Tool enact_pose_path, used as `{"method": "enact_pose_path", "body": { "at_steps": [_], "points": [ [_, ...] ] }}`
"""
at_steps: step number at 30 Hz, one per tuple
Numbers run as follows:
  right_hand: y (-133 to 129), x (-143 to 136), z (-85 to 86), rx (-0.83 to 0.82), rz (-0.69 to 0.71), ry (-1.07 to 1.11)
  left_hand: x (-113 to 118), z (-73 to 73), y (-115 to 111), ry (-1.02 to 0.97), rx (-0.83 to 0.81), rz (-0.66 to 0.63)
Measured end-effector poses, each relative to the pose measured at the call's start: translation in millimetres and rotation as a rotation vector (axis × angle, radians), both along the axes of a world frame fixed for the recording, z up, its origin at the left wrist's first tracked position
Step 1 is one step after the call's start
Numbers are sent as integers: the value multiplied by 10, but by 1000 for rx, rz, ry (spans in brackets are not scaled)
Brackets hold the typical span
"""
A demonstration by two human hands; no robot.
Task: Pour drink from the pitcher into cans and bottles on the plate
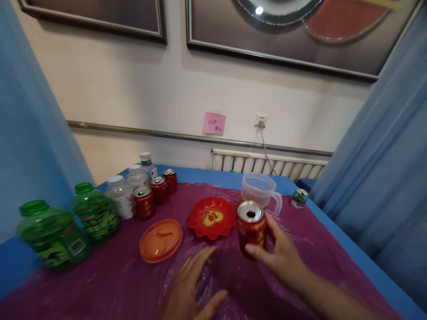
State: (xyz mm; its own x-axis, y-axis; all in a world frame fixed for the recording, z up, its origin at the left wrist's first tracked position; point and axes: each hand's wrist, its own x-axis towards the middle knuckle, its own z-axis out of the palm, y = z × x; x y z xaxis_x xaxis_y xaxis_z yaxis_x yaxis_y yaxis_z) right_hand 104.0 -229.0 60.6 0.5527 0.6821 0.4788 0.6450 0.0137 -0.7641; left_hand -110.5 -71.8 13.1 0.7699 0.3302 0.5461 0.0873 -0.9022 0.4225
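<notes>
My right hand [283,251] is wrapped round a red drink can [251,226], upright with its opened top facing me. Behind that can stands a clear plastic measuring jug [258,184] with its handle to the right. My left hand [190,284] hangs over the purple sheet, fingers apart and holding nothing. Just beyond it lies a red scalloped plate [196,220] with a yellow design. An orange divided dish [150,255] sits to its left.
At the left stand green bottles [95,213], clear bottles with white caps [122,198] and several red cans [144,204]. A small green can [299,198] is at the right edge of the purple sheet [320,266]. Blue curtains [383,155] flank the table; a radiator [283,166] lies behind.
</notes>
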Motion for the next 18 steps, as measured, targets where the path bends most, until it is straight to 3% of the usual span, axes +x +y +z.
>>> {"method": "enact_pose_path", "body": {
  "at_steps": [4, 7, 10, 13, 18],
  "points": [
    [138, -652, -486, -28, 96, 234, 78, 215, -148, -42, -233, 17],
    [281, -902, -661, 2, 188, 315, 61, 263, -189, -6, -253, 68],
    [332, -979, -767, -16, 218, 240, -37, 355, -44, 27, -245, 143],
    [242, -954, -909, -53, 142, 119, -168, 550, 422, -23, -198, 307],
    [7, -860, -1279, -44, 80, 32, -346, 809, 1492, 61, 7, 642]
  ]
}}
